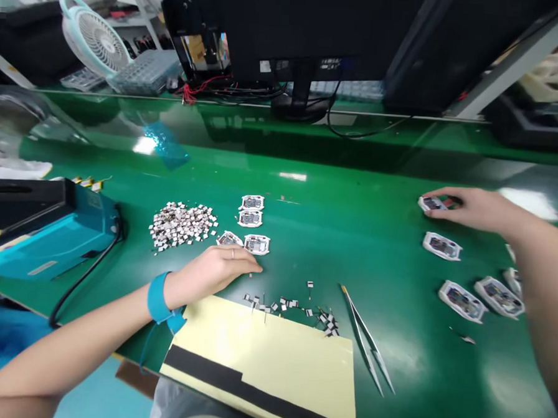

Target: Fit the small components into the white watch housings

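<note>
My right hand point(478, 210) reaches to the far right of the bench, its thumb and fingers closed on a white device housing point(431, 204) with a circuit board in it. Nearest to it is another such housing point(441, 246). My left hand point(217, 269), wearing a blue wrist strap point(158, 297), rests palm down with fingers stretched to the right, nothing visible in it. Just beyond its fingers are a tilted housing point(229, 238), partly covered by the hand, and an upright-facing housing point(257, 244). Two more housings point(251, 218) lie behind these.
Small square parts form a pile point(179, 225) at left; several wired parts point(283, 304) lie by a yellow board point(271, 352). Tweezers point(368, 341) lie right of it. More housings point(499, 296) sit at right. A blue machine point(53, 241), monitor point(316, 30) and fan point(96, 37) stand around.
</note>
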Demonstrator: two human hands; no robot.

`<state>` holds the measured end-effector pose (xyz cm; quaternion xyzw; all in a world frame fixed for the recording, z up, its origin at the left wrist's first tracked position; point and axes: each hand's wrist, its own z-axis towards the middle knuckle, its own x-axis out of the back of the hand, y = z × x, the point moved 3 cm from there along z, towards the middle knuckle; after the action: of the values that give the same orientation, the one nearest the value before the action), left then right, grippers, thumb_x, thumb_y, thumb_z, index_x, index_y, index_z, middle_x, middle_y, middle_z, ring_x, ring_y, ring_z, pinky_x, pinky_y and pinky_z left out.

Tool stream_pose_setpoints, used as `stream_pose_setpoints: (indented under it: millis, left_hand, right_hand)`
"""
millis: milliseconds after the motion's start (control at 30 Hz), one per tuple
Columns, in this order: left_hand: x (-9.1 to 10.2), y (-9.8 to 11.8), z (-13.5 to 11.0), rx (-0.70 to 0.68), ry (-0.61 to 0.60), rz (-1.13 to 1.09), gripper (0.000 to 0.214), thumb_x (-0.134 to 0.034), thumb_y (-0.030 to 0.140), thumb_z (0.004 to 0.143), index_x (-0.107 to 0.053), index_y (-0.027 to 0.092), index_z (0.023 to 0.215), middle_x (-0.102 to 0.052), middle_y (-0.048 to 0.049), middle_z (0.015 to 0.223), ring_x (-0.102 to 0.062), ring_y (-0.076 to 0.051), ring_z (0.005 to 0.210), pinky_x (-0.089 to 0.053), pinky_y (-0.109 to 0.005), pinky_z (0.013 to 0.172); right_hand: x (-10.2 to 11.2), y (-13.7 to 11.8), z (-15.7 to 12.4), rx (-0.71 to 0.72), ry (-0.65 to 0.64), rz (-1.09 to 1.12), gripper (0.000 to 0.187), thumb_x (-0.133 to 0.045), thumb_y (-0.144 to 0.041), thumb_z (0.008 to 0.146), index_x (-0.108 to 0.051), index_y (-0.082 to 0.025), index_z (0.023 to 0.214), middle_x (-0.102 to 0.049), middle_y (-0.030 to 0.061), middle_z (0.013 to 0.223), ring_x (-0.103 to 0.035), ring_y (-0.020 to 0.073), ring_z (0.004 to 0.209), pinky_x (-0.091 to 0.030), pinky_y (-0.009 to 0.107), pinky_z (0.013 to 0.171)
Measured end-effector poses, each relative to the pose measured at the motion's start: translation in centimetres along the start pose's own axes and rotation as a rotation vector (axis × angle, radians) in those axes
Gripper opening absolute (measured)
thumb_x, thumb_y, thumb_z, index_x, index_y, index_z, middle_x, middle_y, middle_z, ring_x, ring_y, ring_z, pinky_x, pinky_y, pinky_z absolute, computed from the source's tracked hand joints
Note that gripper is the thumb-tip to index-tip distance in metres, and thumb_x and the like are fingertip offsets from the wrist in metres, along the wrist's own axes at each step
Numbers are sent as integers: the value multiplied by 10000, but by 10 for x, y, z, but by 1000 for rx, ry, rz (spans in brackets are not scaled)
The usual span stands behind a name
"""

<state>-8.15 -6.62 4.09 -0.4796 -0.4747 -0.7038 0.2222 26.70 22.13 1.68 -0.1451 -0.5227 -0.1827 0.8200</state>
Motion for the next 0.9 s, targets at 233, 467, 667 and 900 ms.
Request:
stream_pose_setpoints:
  millis: [233, 467, 667, 900]
  left_hand:
    - [-15, 16, 32, -246, -129, -46, 332, -327, 52, 872, -554, 126, 1102, -596, -66, 1141, -541, -166, 1053, -461, -283, 924]
    - [-46, 25, 76, -479, -161, -23, 281, -402, 55, 852, -569, 118, 1069, -654, -61, 1012, -591, -170, 946, -499, -255, 851]
    - [-38, 20, 92, -349, 78, 7, 202, -449, 95, 851, -555, 87, 1023, -635, -82, 916, -596, -162, 820, -529, -268, 729]
    - [-47, 36, 123, -268, 159, 89, 179, -425, 68, 850, -570, 103, 949, -579, -73, 903, -547, -170, 837, -515, -299, 757]
  right_hand:
    - [16, -89, 17, -118, -95, 64, 372, -590, -359, 698, -641, -132, 989, -551, 4, 609, -481, 62, 454, -339, 153, 399]
    - [-14, -168, 5, -218, -229, 270, 494, -642, -117, 675, -489, -108, 1145, -542, 54, 870, -507, 101, 636, -487, 237, 608]
    - [-13, -166, -1, -256, -240, 359, 299, -506, -187, 840, -510, -194, 1138, -478, 56, 972, -534, 100, 806, -477, 213, 724]
    - [-25, -170, 4, -371, -351, 230, 102, -494, -72, 802, -584, -97, 842, -548, 82, 865, -574, 173, 745, -471, 282, 673]
